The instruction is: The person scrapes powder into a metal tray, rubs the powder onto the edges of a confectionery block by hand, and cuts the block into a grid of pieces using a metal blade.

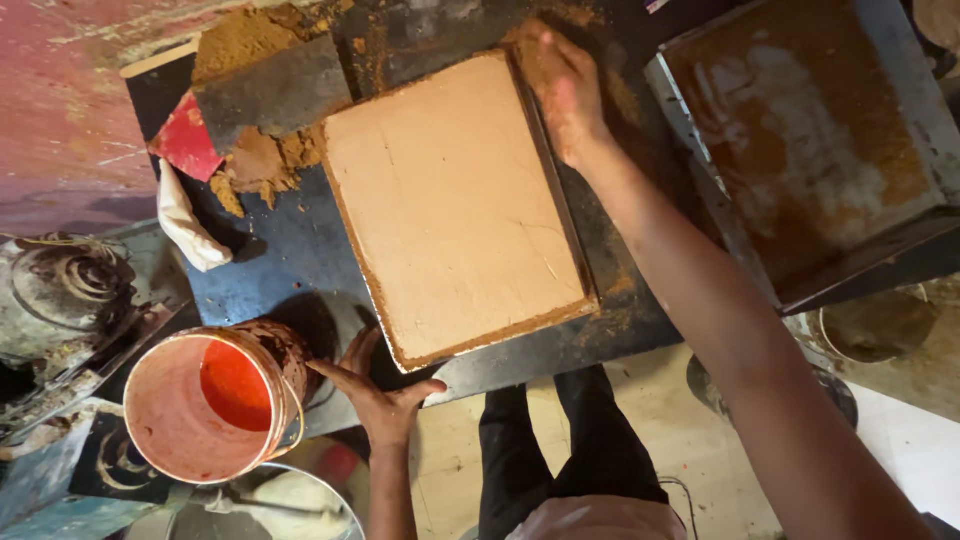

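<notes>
A smooth tan clay slab (450,200), rectangular with a dark crumbly rim, lies on a dark work board (270,270). My right hand (562,88), dusted with brown clay, reaches across to the slab's far right corner, its fingers bent over the edge; whether it grips anything is hidden. My left hand (385,400) rests with its fingers spread on the board's near edge, just below the slab's near corner and beside a bucket (200,405) with an orange-red inside. It holds nothing.
Loose brown clay (255,165) is heaped at the board's far left under a dark flat block (275,95), with a red piece (185,140) and a white cloth (185,225) beside it. A rusty metal tray (810,140) stands on the right. My legs (570,450) are below.
</notes>
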